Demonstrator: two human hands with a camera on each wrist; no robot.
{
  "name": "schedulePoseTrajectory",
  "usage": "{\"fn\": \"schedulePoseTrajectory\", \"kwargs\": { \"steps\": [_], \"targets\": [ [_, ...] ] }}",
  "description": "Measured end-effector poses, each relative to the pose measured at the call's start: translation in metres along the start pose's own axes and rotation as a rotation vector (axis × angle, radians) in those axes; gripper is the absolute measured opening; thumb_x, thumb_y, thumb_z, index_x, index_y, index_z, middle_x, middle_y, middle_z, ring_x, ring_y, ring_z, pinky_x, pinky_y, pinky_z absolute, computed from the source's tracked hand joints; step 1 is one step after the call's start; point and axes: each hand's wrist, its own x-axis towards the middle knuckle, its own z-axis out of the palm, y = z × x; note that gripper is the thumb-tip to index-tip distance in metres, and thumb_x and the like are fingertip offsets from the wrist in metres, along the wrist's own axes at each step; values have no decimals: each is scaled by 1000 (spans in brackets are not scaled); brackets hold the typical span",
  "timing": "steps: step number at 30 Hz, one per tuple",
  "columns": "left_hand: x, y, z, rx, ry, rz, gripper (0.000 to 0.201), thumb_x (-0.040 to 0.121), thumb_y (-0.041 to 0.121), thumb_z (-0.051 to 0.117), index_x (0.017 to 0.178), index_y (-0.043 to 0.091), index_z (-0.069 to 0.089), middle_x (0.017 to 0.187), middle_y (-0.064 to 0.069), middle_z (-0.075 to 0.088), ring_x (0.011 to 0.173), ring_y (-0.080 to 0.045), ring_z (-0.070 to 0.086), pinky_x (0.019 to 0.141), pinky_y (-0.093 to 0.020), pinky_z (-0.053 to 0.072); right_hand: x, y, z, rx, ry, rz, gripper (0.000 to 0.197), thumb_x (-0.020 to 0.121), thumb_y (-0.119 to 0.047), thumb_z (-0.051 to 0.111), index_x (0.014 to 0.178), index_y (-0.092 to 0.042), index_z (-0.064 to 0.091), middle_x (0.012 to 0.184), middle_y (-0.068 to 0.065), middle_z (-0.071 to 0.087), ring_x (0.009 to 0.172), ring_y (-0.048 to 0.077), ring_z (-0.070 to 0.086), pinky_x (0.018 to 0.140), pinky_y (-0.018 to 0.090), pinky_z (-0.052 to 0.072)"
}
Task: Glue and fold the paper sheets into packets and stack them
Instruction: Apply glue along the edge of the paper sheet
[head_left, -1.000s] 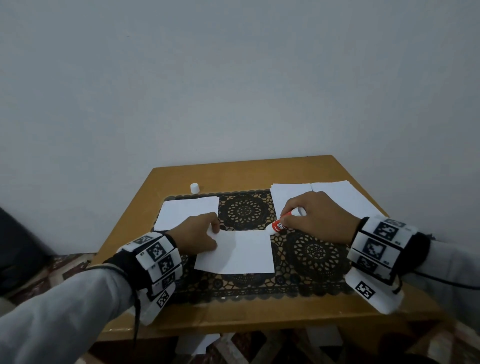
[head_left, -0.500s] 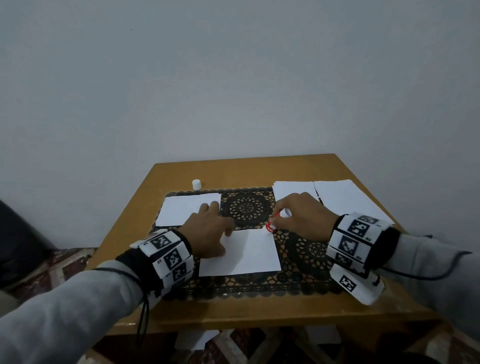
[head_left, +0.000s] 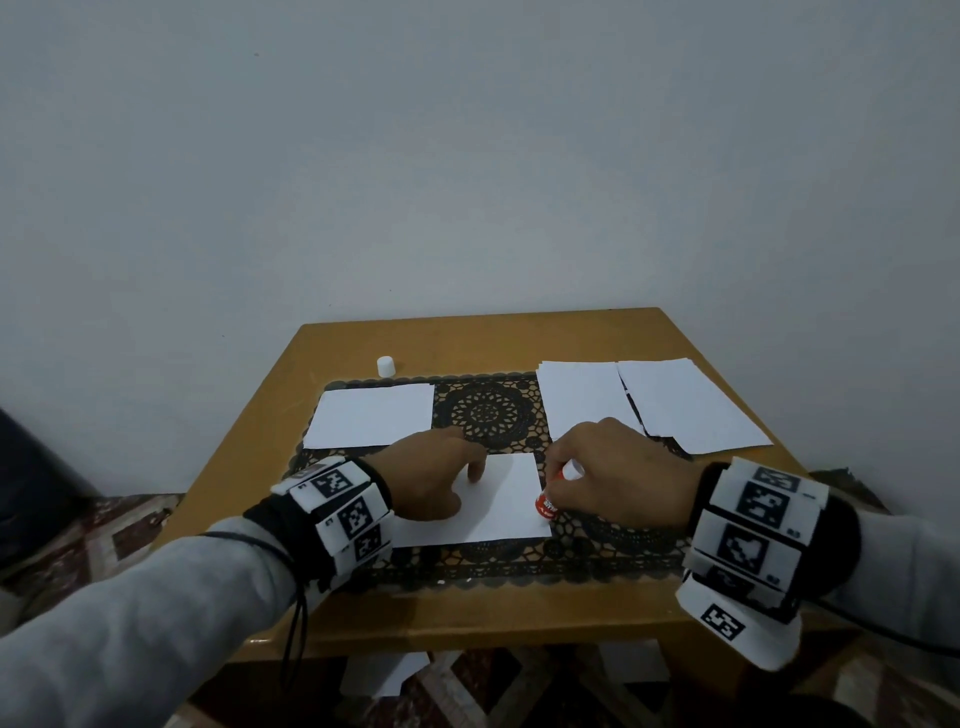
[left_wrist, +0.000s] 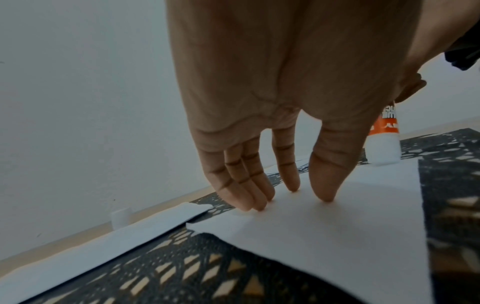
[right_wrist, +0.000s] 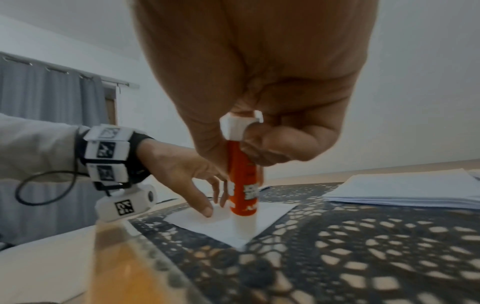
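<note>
Gluing the right edge of a pinned sheet

On the worktop (head_left: 249, 457), the left hand (head_left: 431, 480) pins the thin paper sheet (head_left: 498, 512) with straight fingertips; the right hand (head_left: 613, 480), at 3 o'clock, pinches the upright glue stick (head_left: 546, 506). Flimsy paper likely slides and creases, so take it by the edges.

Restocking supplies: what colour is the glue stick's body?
Orange-red, white at both ends; glue stick shows best in the right wrist view.
</note>
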Motion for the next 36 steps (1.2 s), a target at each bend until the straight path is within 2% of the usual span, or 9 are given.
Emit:
{"fn": "schedulePoseTrajectory", "kwargs": {
  "steps": [4, 7, 12, 17, 22, 28, 31, 34, 36],
  "targets": [
    [-1, 1, 0, -4, 0, 2, 31, 84, 20, 64, 113, 24, 54, 114, 1, 48, 91, -14, 42, 77, -24, 39, 3, -7, 6, 0, 17, 125, 25, 84, -30, 62, 93, -7, 69, 95, 8, 68, 82, 21, 62, 62, 28, 43],
    [-2, 0, -1, -5, 1, 10, 31, 84, 20, 64, 113, 24, 55, 114, 0, 49, 92, -14, 43, 76, -23, 37, 3, -13, 7, 25, -2, 151, 33, 84, -26, 61, 98, 3, 68, 94, 20, 69, 63, 19, 54, 51, 27, 35],
    [-5, -5, -4, -3, 11, 60, 32, 83, 25, 67, 115, 24, 59, 113, 0, 52, 88, -12, 44, 75, -23, 39, 1, -6, -15, 289, 5, 241, 29, 89, -26, 59, 86, 2, 68, 62, 15, 65, 42, 17, 55, 40, 23, 44],
    [-6, -4, -6, 16, -10, 95, 36, 84, 34, 68, 118, 22, 64, 116, 0, 52, 99, -14, 49, 78, -21, 39, 22, 15, -39, 794, 151, 300, 13, 93, -12, 58, 100, -2, 63, 78, 14, 64, 65, 20, 59, 53, 26, 47],
    [-9, -3, -6, 37, -18, 105, 43, 82, 40, 69, 120, 22, 63, 118, -1, 50, 105, -20, 50, 88, -31, 47, 73, 25, -41, 1012, 101, 278, 16, 98, -13, 50, 109, -4, 55, 97, 15, 66, 84, 24, 65, 75, 35, 51],
    [-7, -3, -7, 67, -26, 145, 43, 83, 40, 69, 121, 20, 63, 115, -1, 51, 105, -20, 49, 87, -31, 45, 164, 28, -21, 425, 364, 220, 29, 82, -24, 71, 102, -9, 55, 100, 7, 65, 87, 23, 64, 74, 37, 53],
    [-5, -6, -6, 66, -20, 170, 41, 83, 41, 68, 118, 21, 64, 113, -1, 50, 104, -20, 49, 87, -32, 45, 198, 31, -15, 224, 359, 233, 34, 76, -26, 77, 102, -14, 58, 104, 4, 63, 87, 20, 56, 74, 29, 40],
    [-5, -7, -6, 64, -24, 181, 40, 84, 40, 67, 118, 21, 64, 113, -1, 49, 104, -20, 48, 86, -30, 45, 222, 32, -9, 121, 326, 254, 49, 70, -24, 82, 112, -11, 61, 114, 6, 65, 98, 24, 60, 75, 27, 41],
    [-5, -7, -6, 73, -24, 188, 39, 84, 39, 67, 118, 21, 64, 114, -1, 49, 105, -20, 48, 88, -33, 46, 231, 32, -6, 75, 281, 261, 45, 68, -22, 83, 107, -11, 63, 111, 7, 66, 92, 23, 59, 72, 27, 39]
  ]
}}
